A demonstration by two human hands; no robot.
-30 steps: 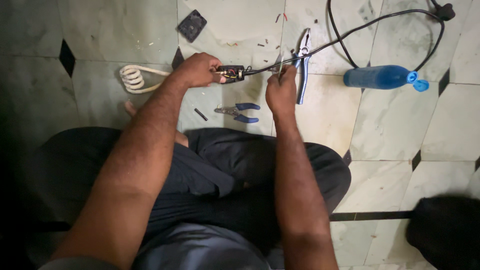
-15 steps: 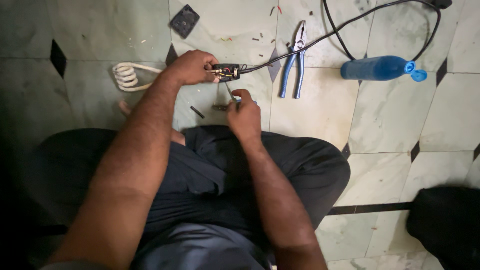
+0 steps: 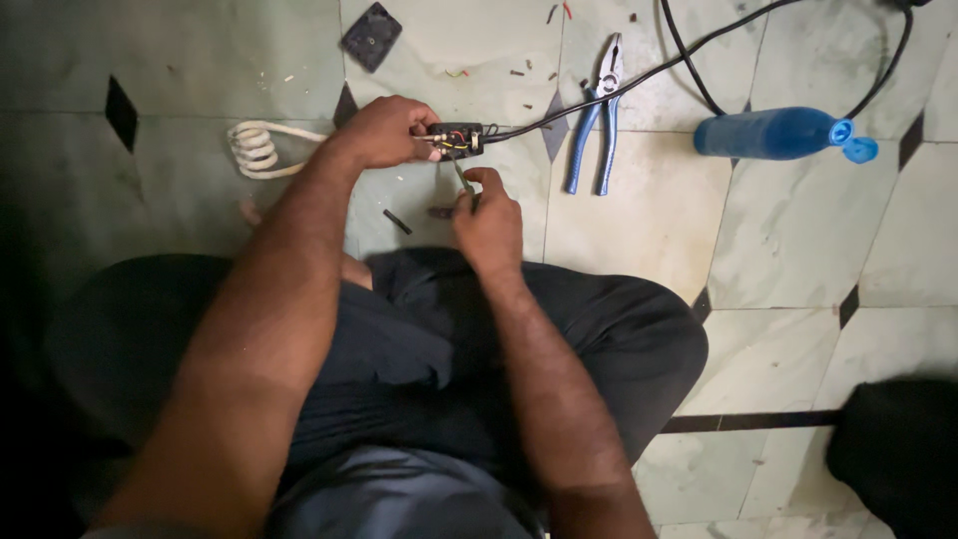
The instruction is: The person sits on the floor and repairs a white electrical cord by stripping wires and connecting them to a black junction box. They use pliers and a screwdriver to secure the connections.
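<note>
Between both hands, plug (image 3: 457,139) points right.

Supporting surface: pale green tiled floor (image 3: 798,250) with dark diamond insets — lying on it: blue-handled pliers (image 3: 596,120), blue bottle (image 3: 773,133) on its side, white coil (image 3: 257,150), black cable (image 3: 699,70), black square plate (image 3: 371,37).

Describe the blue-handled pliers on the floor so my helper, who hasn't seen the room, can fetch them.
On the pale green tiled floor, look just left of the blue plastic bottle lying on its side. The blue-handled metal pliers lie there under a black cable, the only tool with two long blue grips.
</note>
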